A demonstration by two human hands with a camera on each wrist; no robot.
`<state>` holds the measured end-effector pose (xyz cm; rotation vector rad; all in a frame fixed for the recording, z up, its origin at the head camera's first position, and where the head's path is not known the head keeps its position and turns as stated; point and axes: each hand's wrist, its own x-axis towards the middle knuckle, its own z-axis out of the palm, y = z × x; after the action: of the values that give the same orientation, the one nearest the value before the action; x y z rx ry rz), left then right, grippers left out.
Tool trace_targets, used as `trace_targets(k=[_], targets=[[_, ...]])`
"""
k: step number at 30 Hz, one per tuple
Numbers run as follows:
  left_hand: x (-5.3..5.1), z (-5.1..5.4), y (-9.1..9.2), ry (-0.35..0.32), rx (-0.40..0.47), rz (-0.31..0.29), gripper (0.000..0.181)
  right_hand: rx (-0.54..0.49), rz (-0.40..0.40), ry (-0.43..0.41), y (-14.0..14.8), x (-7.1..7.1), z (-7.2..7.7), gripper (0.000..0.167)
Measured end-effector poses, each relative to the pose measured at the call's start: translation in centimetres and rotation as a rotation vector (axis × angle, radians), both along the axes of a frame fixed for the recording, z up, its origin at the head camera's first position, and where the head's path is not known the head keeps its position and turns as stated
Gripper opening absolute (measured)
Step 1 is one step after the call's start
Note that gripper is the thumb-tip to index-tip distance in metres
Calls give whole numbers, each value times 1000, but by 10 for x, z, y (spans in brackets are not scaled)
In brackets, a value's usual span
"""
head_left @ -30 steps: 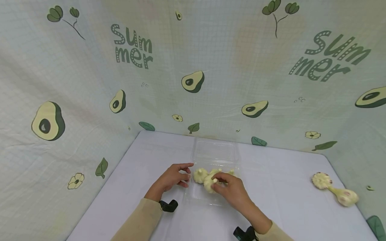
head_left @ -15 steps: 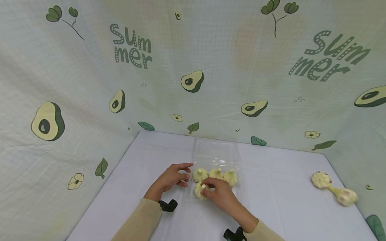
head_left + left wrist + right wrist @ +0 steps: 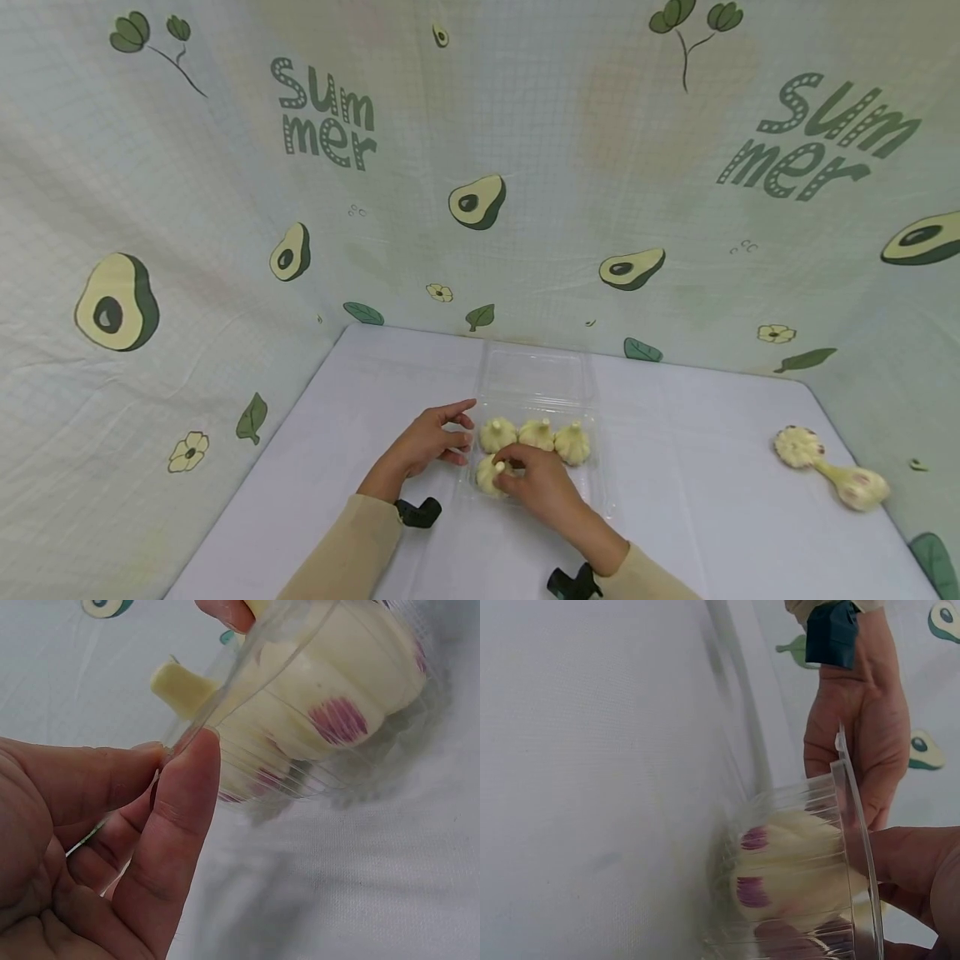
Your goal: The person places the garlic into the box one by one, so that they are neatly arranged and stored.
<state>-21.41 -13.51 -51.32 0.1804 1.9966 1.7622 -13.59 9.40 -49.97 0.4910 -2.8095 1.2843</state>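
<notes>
A clear plastic clamshell container (image 3: pixel 592 483) lies on the table with its lid (image 3: pixel 534 375) folded back. Thumb and finger of my left hand (image 3: pixel 429 439) pinch the container's left rim, as the left wrist view shows. My right hand (image 3: pixel 546 487) holds a garlic bulb (image 3: pixel 487 473) by its stem in the container's front left corner. Behind it, three bulbs form a row: a left garlic bulb (image 3: pixel 497 436), a middle garlic bulb (image 3: pixel 536 433) and a right garlic bulb (image 3: pixel 572 443). Purple-marked garlic (image 3: pixel 795 877) shows through the wall in the right wrist view.
Two more garlic bulbs are near the table's right edge, one garlic bulb (image 3: pixel 798 447) behind another garlic bulb (image 3: pixel 862 490) with a long stem. A printed cloth (image 3: pixel 555 208) rises around the white table (image 3: pixel 697 467).
My right hand has carried the garlic bulb left and toward me, from above the row down into the front left corner. The left hand has stayed at the rim.
</notes>
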Motion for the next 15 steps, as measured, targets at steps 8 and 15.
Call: trace_targets(k=[8, 15], targets=[[-1, 0, 0, 2, 9, 4, 73, 12, 0, 30, -3, -1, -2, 21], [-1, 1, 0, 0, 8, -2, 73, 39, -5, 61, -6, -1, -4, 21]])
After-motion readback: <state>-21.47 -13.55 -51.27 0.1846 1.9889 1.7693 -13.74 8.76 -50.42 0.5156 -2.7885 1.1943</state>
